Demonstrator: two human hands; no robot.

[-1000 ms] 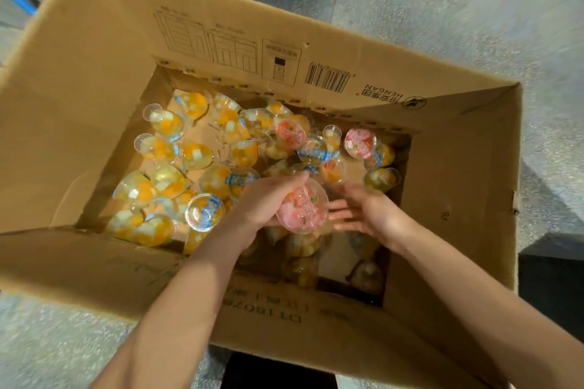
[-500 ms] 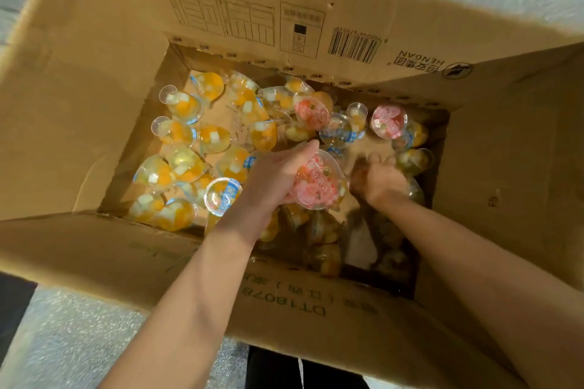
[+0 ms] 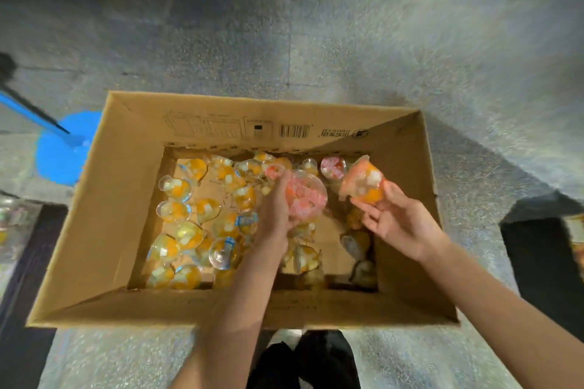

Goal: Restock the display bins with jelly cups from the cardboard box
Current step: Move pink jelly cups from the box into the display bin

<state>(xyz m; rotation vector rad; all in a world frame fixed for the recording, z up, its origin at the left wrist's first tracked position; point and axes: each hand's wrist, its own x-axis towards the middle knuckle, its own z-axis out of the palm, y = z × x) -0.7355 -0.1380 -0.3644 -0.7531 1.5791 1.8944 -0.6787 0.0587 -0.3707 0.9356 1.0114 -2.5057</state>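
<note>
Speckled grey stone floor (image 3: 347, 50) carries an open cardboard box (image 3: 104, 230), seen from above. Over its middle the left hand (image 3: 275, 211) grips a jelly cup with a pink lid (image 3: 306, 195), lid facing up, fingers curled round its rim. Just right of it the right hand (image 3: 399, 221) holds a tilted clear cup (image 3: 362, 181) at its fingertips, orange and white fruit pieces showing through the wall. Below them, loose jelly cups (image 3: 186, 230) lie scattered on the box bottom, most on the left half, clear with orange and white chunks; a few have blue-printed lids, another pink lid (image 3: 332, 166) lies at the far wall. On the far flap a barcode (image 3: 294, 131) and small printed characters show, too blurred to read. A blue patch (image 3: 63, 151) marks the floor to the left of the box
</note>
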